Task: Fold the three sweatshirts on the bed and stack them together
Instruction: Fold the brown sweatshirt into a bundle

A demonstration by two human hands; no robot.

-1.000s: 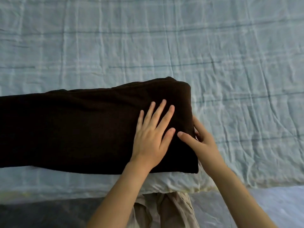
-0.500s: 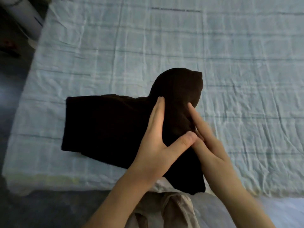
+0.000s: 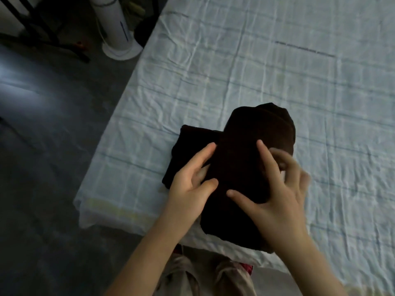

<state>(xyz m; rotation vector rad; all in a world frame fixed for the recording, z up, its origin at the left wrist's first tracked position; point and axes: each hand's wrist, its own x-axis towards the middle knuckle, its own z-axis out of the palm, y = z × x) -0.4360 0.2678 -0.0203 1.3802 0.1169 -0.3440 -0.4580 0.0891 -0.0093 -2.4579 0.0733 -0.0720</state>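
Swung over to the left since half a second ago, the raised end of the sweatshirt (image 3: 241, 163) now lies across most of its lower half. The long dark strip is down to a compact bundle, with a hump at the far end not yet flat.

Left hand (image 3: 192, 182) is at the flap's left edge, thumb on top of the cloth and middle fingers tucked beneath, pinching that edge. Its index finger reaches out over the lower layer.

Right hand (image 3: 275, 195) is on top of the flap, thumb and index finger spread wide and laid on the cloth. The other fingers are bent at the far side and blurred, so I cannot tell if they hook the fabric.

The bundle sits near the bed's (image 3: 256, 71) near-left corner, its front edge hanging just past the mattress edge. No other sweatshirt is in view.

Judgement: this garment's cross-fold is nearly closed — flattening the hump and squaring the edges remain.

A white tower fan (image 3: 115, 28) stands on the dark floor (image 3: 53, 146), beyond the bed.
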